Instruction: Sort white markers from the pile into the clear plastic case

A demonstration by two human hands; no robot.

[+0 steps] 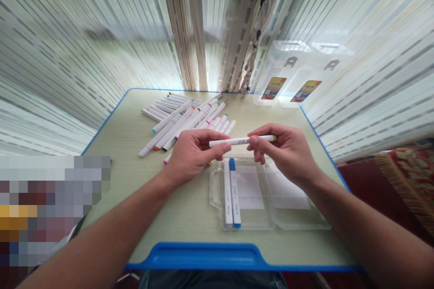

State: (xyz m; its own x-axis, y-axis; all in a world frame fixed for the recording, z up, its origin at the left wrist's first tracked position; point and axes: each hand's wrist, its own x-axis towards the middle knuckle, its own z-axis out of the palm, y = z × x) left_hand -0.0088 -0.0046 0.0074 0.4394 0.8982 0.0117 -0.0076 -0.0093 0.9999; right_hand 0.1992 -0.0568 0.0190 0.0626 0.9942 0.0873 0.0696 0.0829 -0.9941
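A white marker pen (pixel 239 142) with a yellow-green end is held level above the table, pinched at both ends. My left hand (pixel 191 151) grips its plain white end, and my right hand (pixel 283 146) grips near the coloured end. Below them lies an open clear plastic case (pixel 271 221), its two halves spread flat. Two markers rest side by side in its left half: a white one (pixel 228 194) and one with a blue cap (pixel 235 194). Left of and behind my left hand is a loose pile of white markers (pixel 179 126) with variously coloured ends.
Two clear plastic cases (pixel 267 67) with yellow and blue labels stand upright at the back right. The pale table (pixel 135 216) has a blue rim and a blue tray lip at the front. Striped curtains (pixel 129 31) hang behind it; a patterned rug (pixel 410 180) is to the right.
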